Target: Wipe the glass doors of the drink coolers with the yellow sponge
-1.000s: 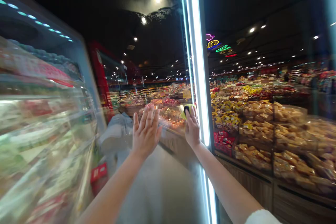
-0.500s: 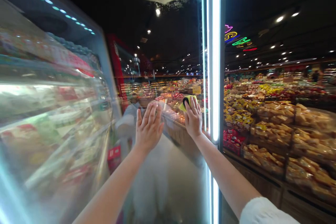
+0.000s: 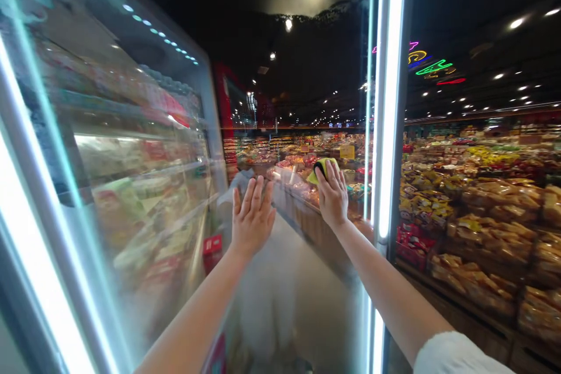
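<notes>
My left hand (image 3: 253, 217) is raised with its palm toward the glass panel (image 3: 302, 280), fingers stretched out and holding nothing. Whether the palm presses on the glass I cannot tell for sure. To its right, my right hand (image 3: 333, 194) holds a yellow cleaning cloth (image 3: 326, 162) with a black patch against the glass. Most of the cloth is hidden behind my fingers. A faint reflection of a person in light clothes shows in the panel.
A bright light strip (image 3: 391, 93) runs up the panel's right edge, another light strip (image 3: 33, 228) along the left. Blurred stocked shelves (image 3: 144, 187) show at left. Bins of packaged snacks (image 3: 495, 228) stand at right. A red box (image 3: 213, 244) appears low behind the glass.
The view has turned left, so the light strip and snack bins sit further right and a left light strip has come in. Both hands have shifted slightly right in the picture; the cloth stays under my right hand.
</notes>
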Demonstrator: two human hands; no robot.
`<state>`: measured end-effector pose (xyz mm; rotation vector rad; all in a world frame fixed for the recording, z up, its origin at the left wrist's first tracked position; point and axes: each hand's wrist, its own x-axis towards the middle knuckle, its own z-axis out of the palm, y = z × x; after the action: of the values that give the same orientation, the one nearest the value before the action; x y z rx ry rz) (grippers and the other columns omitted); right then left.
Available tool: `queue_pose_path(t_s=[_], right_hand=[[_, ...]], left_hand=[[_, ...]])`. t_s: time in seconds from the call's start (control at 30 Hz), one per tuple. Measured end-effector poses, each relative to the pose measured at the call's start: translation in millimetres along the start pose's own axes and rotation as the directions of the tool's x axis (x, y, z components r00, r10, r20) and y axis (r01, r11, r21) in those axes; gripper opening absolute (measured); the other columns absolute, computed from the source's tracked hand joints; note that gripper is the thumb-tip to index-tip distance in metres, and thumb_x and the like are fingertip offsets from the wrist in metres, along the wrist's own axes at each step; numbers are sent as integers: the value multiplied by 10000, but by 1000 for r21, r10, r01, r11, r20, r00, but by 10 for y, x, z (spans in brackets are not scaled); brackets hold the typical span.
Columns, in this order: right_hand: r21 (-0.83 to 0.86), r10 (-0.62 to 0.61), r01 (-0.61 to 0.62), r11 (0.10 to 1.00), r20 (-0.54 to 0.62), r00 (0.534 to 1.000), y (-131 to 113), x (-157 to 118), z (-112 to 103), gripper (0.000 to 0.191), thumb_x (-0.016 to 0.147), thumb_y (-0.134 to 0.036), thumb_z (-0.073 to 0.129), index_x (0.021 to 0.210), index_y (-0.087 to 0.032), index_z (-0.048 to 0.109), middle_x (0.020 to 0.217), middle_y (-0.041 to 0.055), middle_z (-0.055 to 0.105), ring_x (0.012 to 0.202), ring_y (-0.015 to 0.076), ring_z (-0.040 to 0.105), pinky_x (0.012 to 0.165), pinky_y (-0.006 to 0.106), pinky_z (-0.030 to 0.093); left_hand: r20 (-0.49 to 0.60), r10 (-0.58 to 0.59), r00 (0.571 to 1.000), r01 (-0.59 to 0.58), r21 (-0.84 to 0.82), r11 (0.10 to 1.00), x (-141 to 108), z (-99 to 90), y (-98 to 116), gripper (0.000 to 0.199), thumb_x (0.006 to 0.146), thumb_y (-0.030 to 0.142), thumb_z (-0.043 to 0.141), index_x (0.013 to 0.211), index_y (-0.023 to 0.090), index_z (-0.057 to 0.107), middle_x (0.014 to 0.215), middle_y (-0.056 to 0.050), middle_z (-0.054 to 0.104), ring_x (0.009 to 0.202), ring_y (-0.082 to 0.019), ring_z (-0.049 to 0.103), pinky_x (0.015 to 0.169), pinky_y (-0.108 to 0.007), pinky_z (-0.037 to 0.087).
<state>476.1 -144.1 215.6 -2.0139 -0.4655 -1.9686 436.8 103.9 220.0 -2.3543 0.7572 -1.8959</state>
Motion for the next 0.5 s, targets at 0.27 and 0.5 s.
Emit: queue_pose_path(t_s=[0.27,0.5], right_hand=[[22,-212,211,977,125,969,-201,-719,-58,580,1005,-73,447,1535,-309,461,1565,57,507,1514,196,367,1263,456,319],[7,46,-46,999,0,999,-465,1,130,549,1037,-155,401,1569,-291,406,1654,82,356,1566,251,237,1251,552,301]], left_hand=[[-7,4,1000,-4,26,1000,-179,-93,-206,768,999,316,522,1643,213,117,1656,-145,321,1565,-259,234,1304,-532,37],[-24,-31,999,31,-15,999,-220,-182,-460,755,994,294,520,1641,220,138,1660,-154,313,1563,-285,236,1299,-561,44]])
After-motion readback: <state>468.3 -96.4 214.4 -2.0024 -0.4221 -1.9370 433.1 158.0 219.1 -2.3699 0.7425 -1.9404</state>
